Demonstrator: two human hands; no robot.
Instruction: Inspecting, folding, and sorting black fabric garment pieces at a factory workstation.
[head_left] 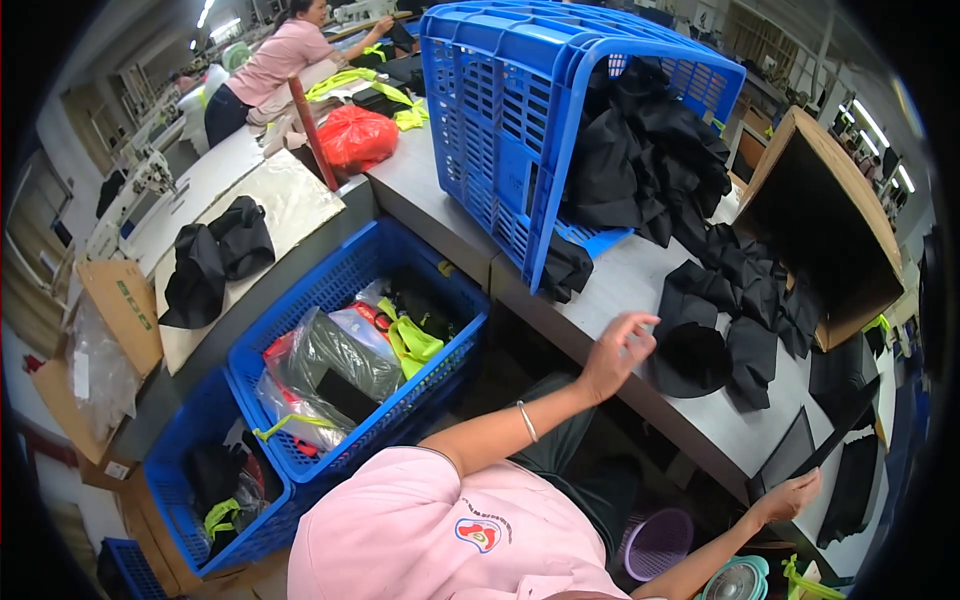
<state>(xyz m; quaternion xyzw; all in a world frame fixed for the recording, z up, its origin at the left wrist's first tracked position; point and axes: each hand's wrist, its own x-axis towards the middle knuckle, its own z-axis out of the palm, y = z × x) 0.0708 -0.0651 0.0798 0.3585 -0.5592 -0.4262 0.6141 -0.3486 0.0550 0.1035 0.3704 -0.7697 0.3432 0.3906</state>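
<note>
My left hand (620, 355) is raised at the table's front edge, its fingers loosely bent and apart with nothing in them. Just right of it lie loose black fabric pieces (690, 350), and a bigger heap of black fabric (650, 150) spills from a blue plastic crate (490, 140) tipped on its side. At the right of the table my right hand (790, 495) pinches the lower end of a flat black fabric strip (840, 428), which slants up and away. Beside that hand are stacked flat black pieces (853, 490).
An open cardboard box (860, 210) stands on its side at the right. Blue crates (350, 450) with bagged goods sit to my left. Below the table are a purple basket (660, 545) and a small fan (735, 580). A co-worker (280, 70) leans over a far table.
</note>
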